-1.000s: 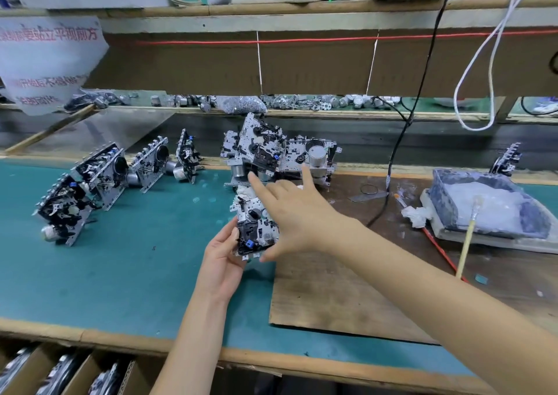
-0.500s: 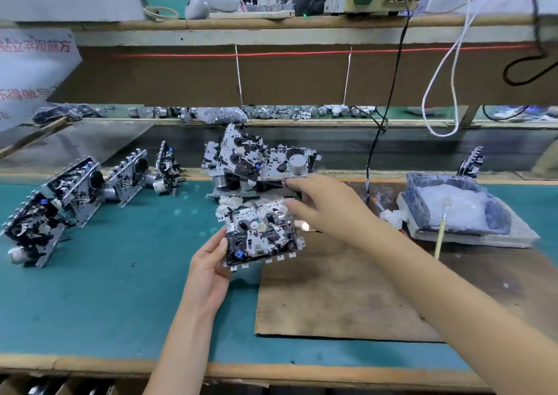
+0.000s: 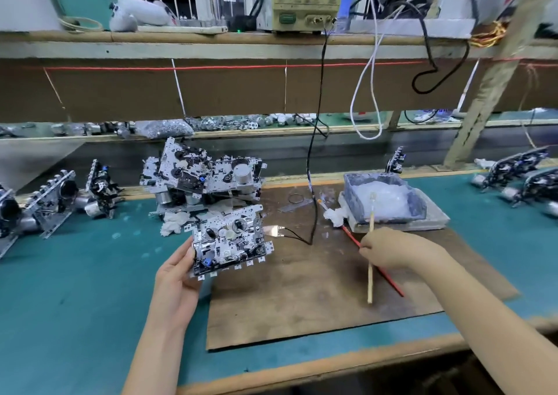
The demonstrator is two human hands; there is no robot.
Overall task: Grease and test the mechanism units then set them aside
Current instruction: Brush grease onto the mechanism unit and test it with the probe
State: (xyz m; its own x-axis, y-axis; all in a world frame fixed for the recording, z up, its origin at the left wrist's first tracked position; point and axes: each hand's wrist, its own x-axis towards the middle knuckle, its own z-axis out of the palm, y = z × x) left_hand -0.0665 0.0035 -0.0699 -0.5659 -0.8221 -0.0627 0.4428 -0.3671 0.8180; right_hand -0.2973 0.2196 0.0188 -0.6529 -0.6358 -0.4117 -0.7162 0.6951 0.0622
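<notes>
At left edge of worn brown board (image 3: 302,304) | left hand (image 3: 178,273) grips left rim of flat silver stamped-metal mechanism unit (image 3: 231,240), raised, tilted | right hand (image 3: 392,251) pinches pale wooden brush (image 3: 370,276), bristles at grey grease tray (image 3: 418,205) | unit likely light, stiff, fiddly parts fragile: hold frame edges.

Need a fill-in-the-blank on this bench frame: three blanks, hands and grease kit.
1. The mechanism unit is held by the ____ hand.
2. The right hand has a grip on a brush whose tip rests in the white ____ in the tray.
3. Under that hand a ____ stick lies on the brown board.
Missing words: left; grease; red.
</notes>
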